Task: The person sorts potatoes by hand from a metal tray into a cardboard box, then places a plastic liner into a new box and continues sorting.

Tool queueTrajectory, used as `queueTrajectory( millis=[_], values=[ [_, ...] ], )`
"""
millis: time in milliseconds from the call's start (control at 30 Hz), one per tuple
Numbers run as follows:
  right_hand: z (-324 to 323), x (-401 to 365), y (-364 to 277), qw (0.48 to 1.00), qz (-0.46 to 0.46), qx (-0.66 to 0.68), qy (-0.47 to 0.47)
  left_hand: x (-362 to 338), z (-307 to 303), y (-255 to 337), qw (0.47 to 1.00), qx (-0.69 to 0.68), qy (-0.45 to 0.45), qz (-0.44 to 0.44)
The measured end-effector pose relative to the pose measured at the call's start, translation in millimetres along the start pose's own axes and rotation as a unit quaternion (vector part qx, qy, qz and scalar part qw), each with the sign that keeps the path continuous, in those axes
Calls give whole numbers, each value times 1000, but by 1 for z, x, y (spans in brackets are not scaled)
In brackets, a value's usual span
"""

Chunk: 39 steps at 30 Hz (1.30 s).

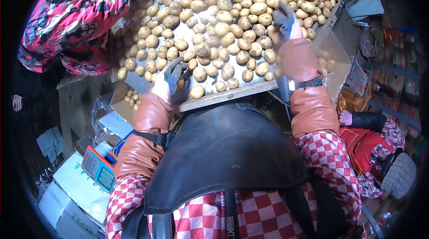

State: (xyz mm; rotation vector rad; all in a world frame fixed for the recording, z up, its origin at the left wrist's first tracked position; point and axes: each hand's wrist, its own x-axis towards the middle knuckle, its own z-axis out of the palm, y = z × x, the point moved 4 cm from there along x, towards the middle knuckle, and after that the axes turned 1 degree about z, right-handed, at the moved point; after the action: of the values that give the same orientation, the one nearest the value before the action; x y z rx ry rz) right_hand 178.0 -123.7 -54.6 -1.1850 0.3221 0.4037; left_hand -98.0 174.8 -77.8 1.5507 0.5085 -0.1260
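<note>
Many potatoes (227, 70) lie spread over a wood-edged sorting table (232, 91). My left hand (172, 78), in a grey glove, is at the near left part of the table, its fingers apart over the potatoes beside it; whether it touches one is unclear. Farther right, my right hand (286, 20), also gloved, is raised over the potatoes near the right side with fingers spread and nothing seen in it. Brown sleeve covers wrap both forearms, and a dark apron (223, 149) covers my front.
A co-worker in a pink camouflage jacket (71, 20) reaches over the table's far left. Cardboard boxes (340, 62) holding potatoes stand at both near corners. An orange-and-blue scale (97, 169) is at lower left. Another person in a cap (399, 175) is at lower right.
</note>
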Motion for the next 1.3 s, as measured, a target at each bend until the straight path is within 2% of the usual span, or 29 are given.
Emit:
queueTrajectory(
  millis=[33,67,100,133,167,233,267,300,367,433,500,567,600,633,700,767,833,867,900,967,1000,1033,1100,1133,1167,1200,1233,1267,1300],
  values=[
    [1,7,-7,997,-62,32,-14,-5,-5,-4,1000,-1,4,-3],
    [1,1,0,989,-79,-115,-49,-8,-11,-6,999,46,4,12],
    [9,-28,8,956,-98,-261,-85,-12,-15,-9,995,92,5,29],
    [35,-83,-4,882,-14,-463,-88,-23,-14,-16,998,-14,56,9],
    [31,-90,8,704,-98,-667,-223,-28,-19,-23,997,-19,68,8],
    [4,-105,73,524,-160,-787,-284,-39,-33,-37,993,61,98,6],
    [7,-121,82,496,-192,-808,-254,-47,-23,-22,968,-157,173,-90],
    [7,-122,98,437,-215,-842,-231,-51,-27,-27,966,-161,183,-90],
    [5,-120,117,381,-254,-866,-201,-50,-37,-39,980,-65,189,-19],
    [2,-120,121,387,-287,-855,-191,-50,-34,-35,975,-99,199,-22],
    [3,-121,121,393,-318,-845,-176,-52,-22,-33,977,-53,165,-121],
    [4,-118,122,376,-279,-863,-189,-46,3,-30,996,51,67,-35],
    [8,-120,122,369,-278,-869,-179,-38,18,4,938,317,4,141],
    [11,-120,120,370,-279,-869,-175,-25,36,9,917,351,-34,187],
    [13,-117,117,381,-232,-875,-187,-6,60,40,834,468,29,291],
    [9,-109,109,394,-230,-870,-188,26,63,35,803,525,69,274],
    [8,-107,105,415,-270,-842,-212,49,53,39,861,482,23,158],
    [7,-106,105,436,-276,-830,-210,61,43,30,878,426,72,208],
    [5,-104,105,442,-274,-829,-206,66,33,34,862,482,70,137],
    [1,-99,104,494,-272,-801,-201,79,18,29,891,433,105,89],
    [5,-102,98,506,-252,-799,-205,76,17,39,882,437,144,101],
    [3,-100,99,510,-252,-797,-203,68,20,54,839,465,205,195],
    [-4,-94,97,569,-214,-775,-175,45,39,79,853,477,103,184],
    [-9,-98,90,658,-194,-708,-168,37,53,76,841,453,78,286],
    [-17,-100,81,739,-173,-631,-161,32,70,57,834,519,13,187],
    [-34,-84,95,843,-38,-498,-199,30,86,52,835,532,-11,143],
    [-41,-82,90,847,-74,-505,-149,31,98,43,834,542,-36,100],
    [-51,-85,89,921,25,-337,-192,35,106,38,833,542,-37,101],
    [-55,-95,84,954,119,-154,-226,41,111,33,833,548,-20,76]
  ],
)
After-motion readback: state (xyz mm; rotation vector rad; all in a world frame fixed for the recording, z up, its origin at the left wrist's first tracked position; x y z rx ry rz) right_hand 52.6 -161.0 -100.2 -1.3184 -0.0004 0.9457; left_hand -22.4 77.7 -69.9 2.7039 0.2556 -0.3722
